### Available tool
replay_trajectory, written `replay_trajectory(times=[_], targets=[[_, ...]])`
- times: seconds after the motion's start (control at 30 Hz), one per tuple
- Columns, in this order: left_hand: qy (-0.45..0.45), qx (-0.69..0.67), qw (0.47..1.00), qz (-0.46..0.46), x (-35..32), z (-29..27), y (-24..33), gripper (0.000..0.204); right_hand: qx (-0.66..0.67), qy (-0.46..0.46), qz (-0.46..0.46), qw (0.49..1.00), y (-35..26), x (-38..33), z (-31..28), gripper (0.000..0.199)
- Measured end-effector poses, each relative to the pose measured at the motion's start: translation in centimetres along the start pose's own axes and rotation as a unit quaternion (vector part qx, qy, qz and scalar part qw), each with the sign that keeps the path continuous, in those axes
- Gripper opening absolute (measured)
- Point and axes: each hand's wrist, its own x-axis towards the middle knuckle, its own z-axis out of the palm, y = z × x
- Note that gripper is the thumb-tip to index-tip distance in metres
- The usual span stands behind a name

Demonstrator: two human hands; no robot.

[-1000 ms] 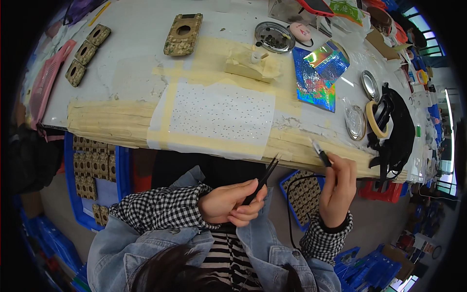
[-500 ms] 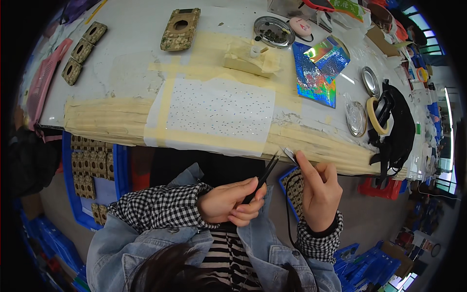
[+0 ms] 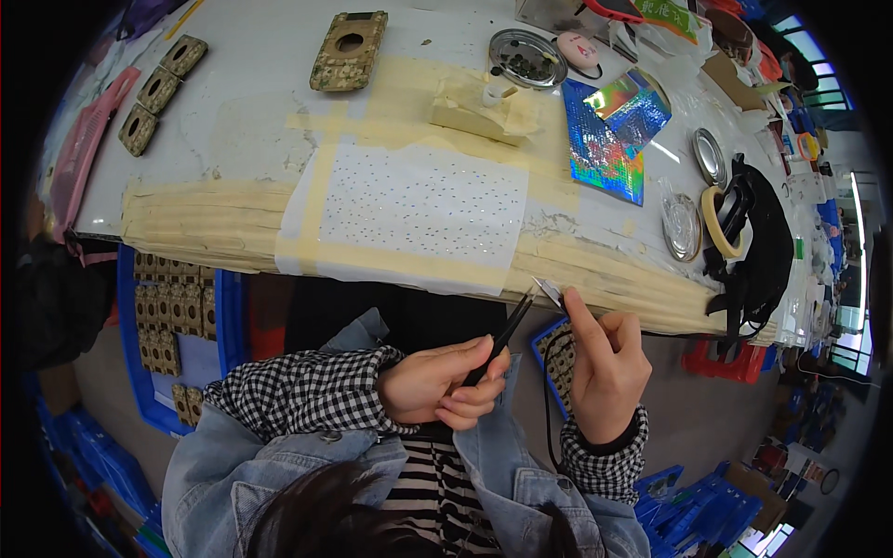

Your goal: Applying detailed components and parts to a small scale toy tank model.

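Black tweezers (image 3: pixel 507 333) are gripped in my left hand (image 3: pixel 442 383), fingers closed round them and the tips pointing up toward the table edge. Between the thumb and fingers of my right hand (image 3: pixel 609 372) is a small, silver, pointed blade (image 3: pixel 551 293). Its point is close to the tweezer tips; I cannot tell whether they touch or whether anything tiny is between them. Both hands are just off the table's front edge. Beyond them lies a white sheet (image 3: pixel 423 209) scattered with tiny shiny dots, its borders under cream tape.
A camouflage-patterned case (image 3: pixel 335 70) lies at the back, with several smaller ones (image 3: pixel 158 88) at left. A metal dish (image 3: pixel 495 48) of dark bits, shiny film (image 3: pixel 595 139) and a tape roll (image 3: pixel 714 219) lie rightward. Below left is a blue crate (image 3: pixel 139 372) of cases.
The blade has turned, and its point has shifted left to the tweezer tips. My right hand has moved slightly left; my left hand has barely moved.
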Motion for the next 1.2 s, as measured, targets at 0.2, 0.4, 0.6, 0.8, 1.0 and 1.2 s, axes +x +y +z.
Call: replay_trajectory(times=[0.2,0.4,0.6,0.8,1.0,1.2], targets=[[0.067,0.171,0.982,0.054,-0.3,1.2,0.5,0.033,0.056,0.023,0.029,0.998,0.5,0.0,0.0,0.047],[0.078,0.167,0.980,0.078,0.0,0.9,0.3,0.041,0.071,0.057,0.031,0.995,0.4,-0.5,-0.2,0.042],[0.076,0.173,0.980,0.059,-0.1,1.2,0.1,0.043,0.061,0.027,0.037,0.997,0.3,-0.8,-0.3,0.044],[0.084,0.182,0.977,0.069,-0.2,1.3,-0.1,0.038,0.042,0.029,0.031,0.998,0.2,-1.0,0.6,0.048],[0.103,0.186,0.973,0.088,-0.1,1.3,-0.5,0.033,-0.008,0.017,0.042,0.999,-0.5,-1.0,0.3,0.051],[0.115,0.232,0.960,0.111,-0.4,1.3,-1.1,0.032,-0.061,0.051,0.044,0.996,-0.4,-0.7,0.4,0.051]])
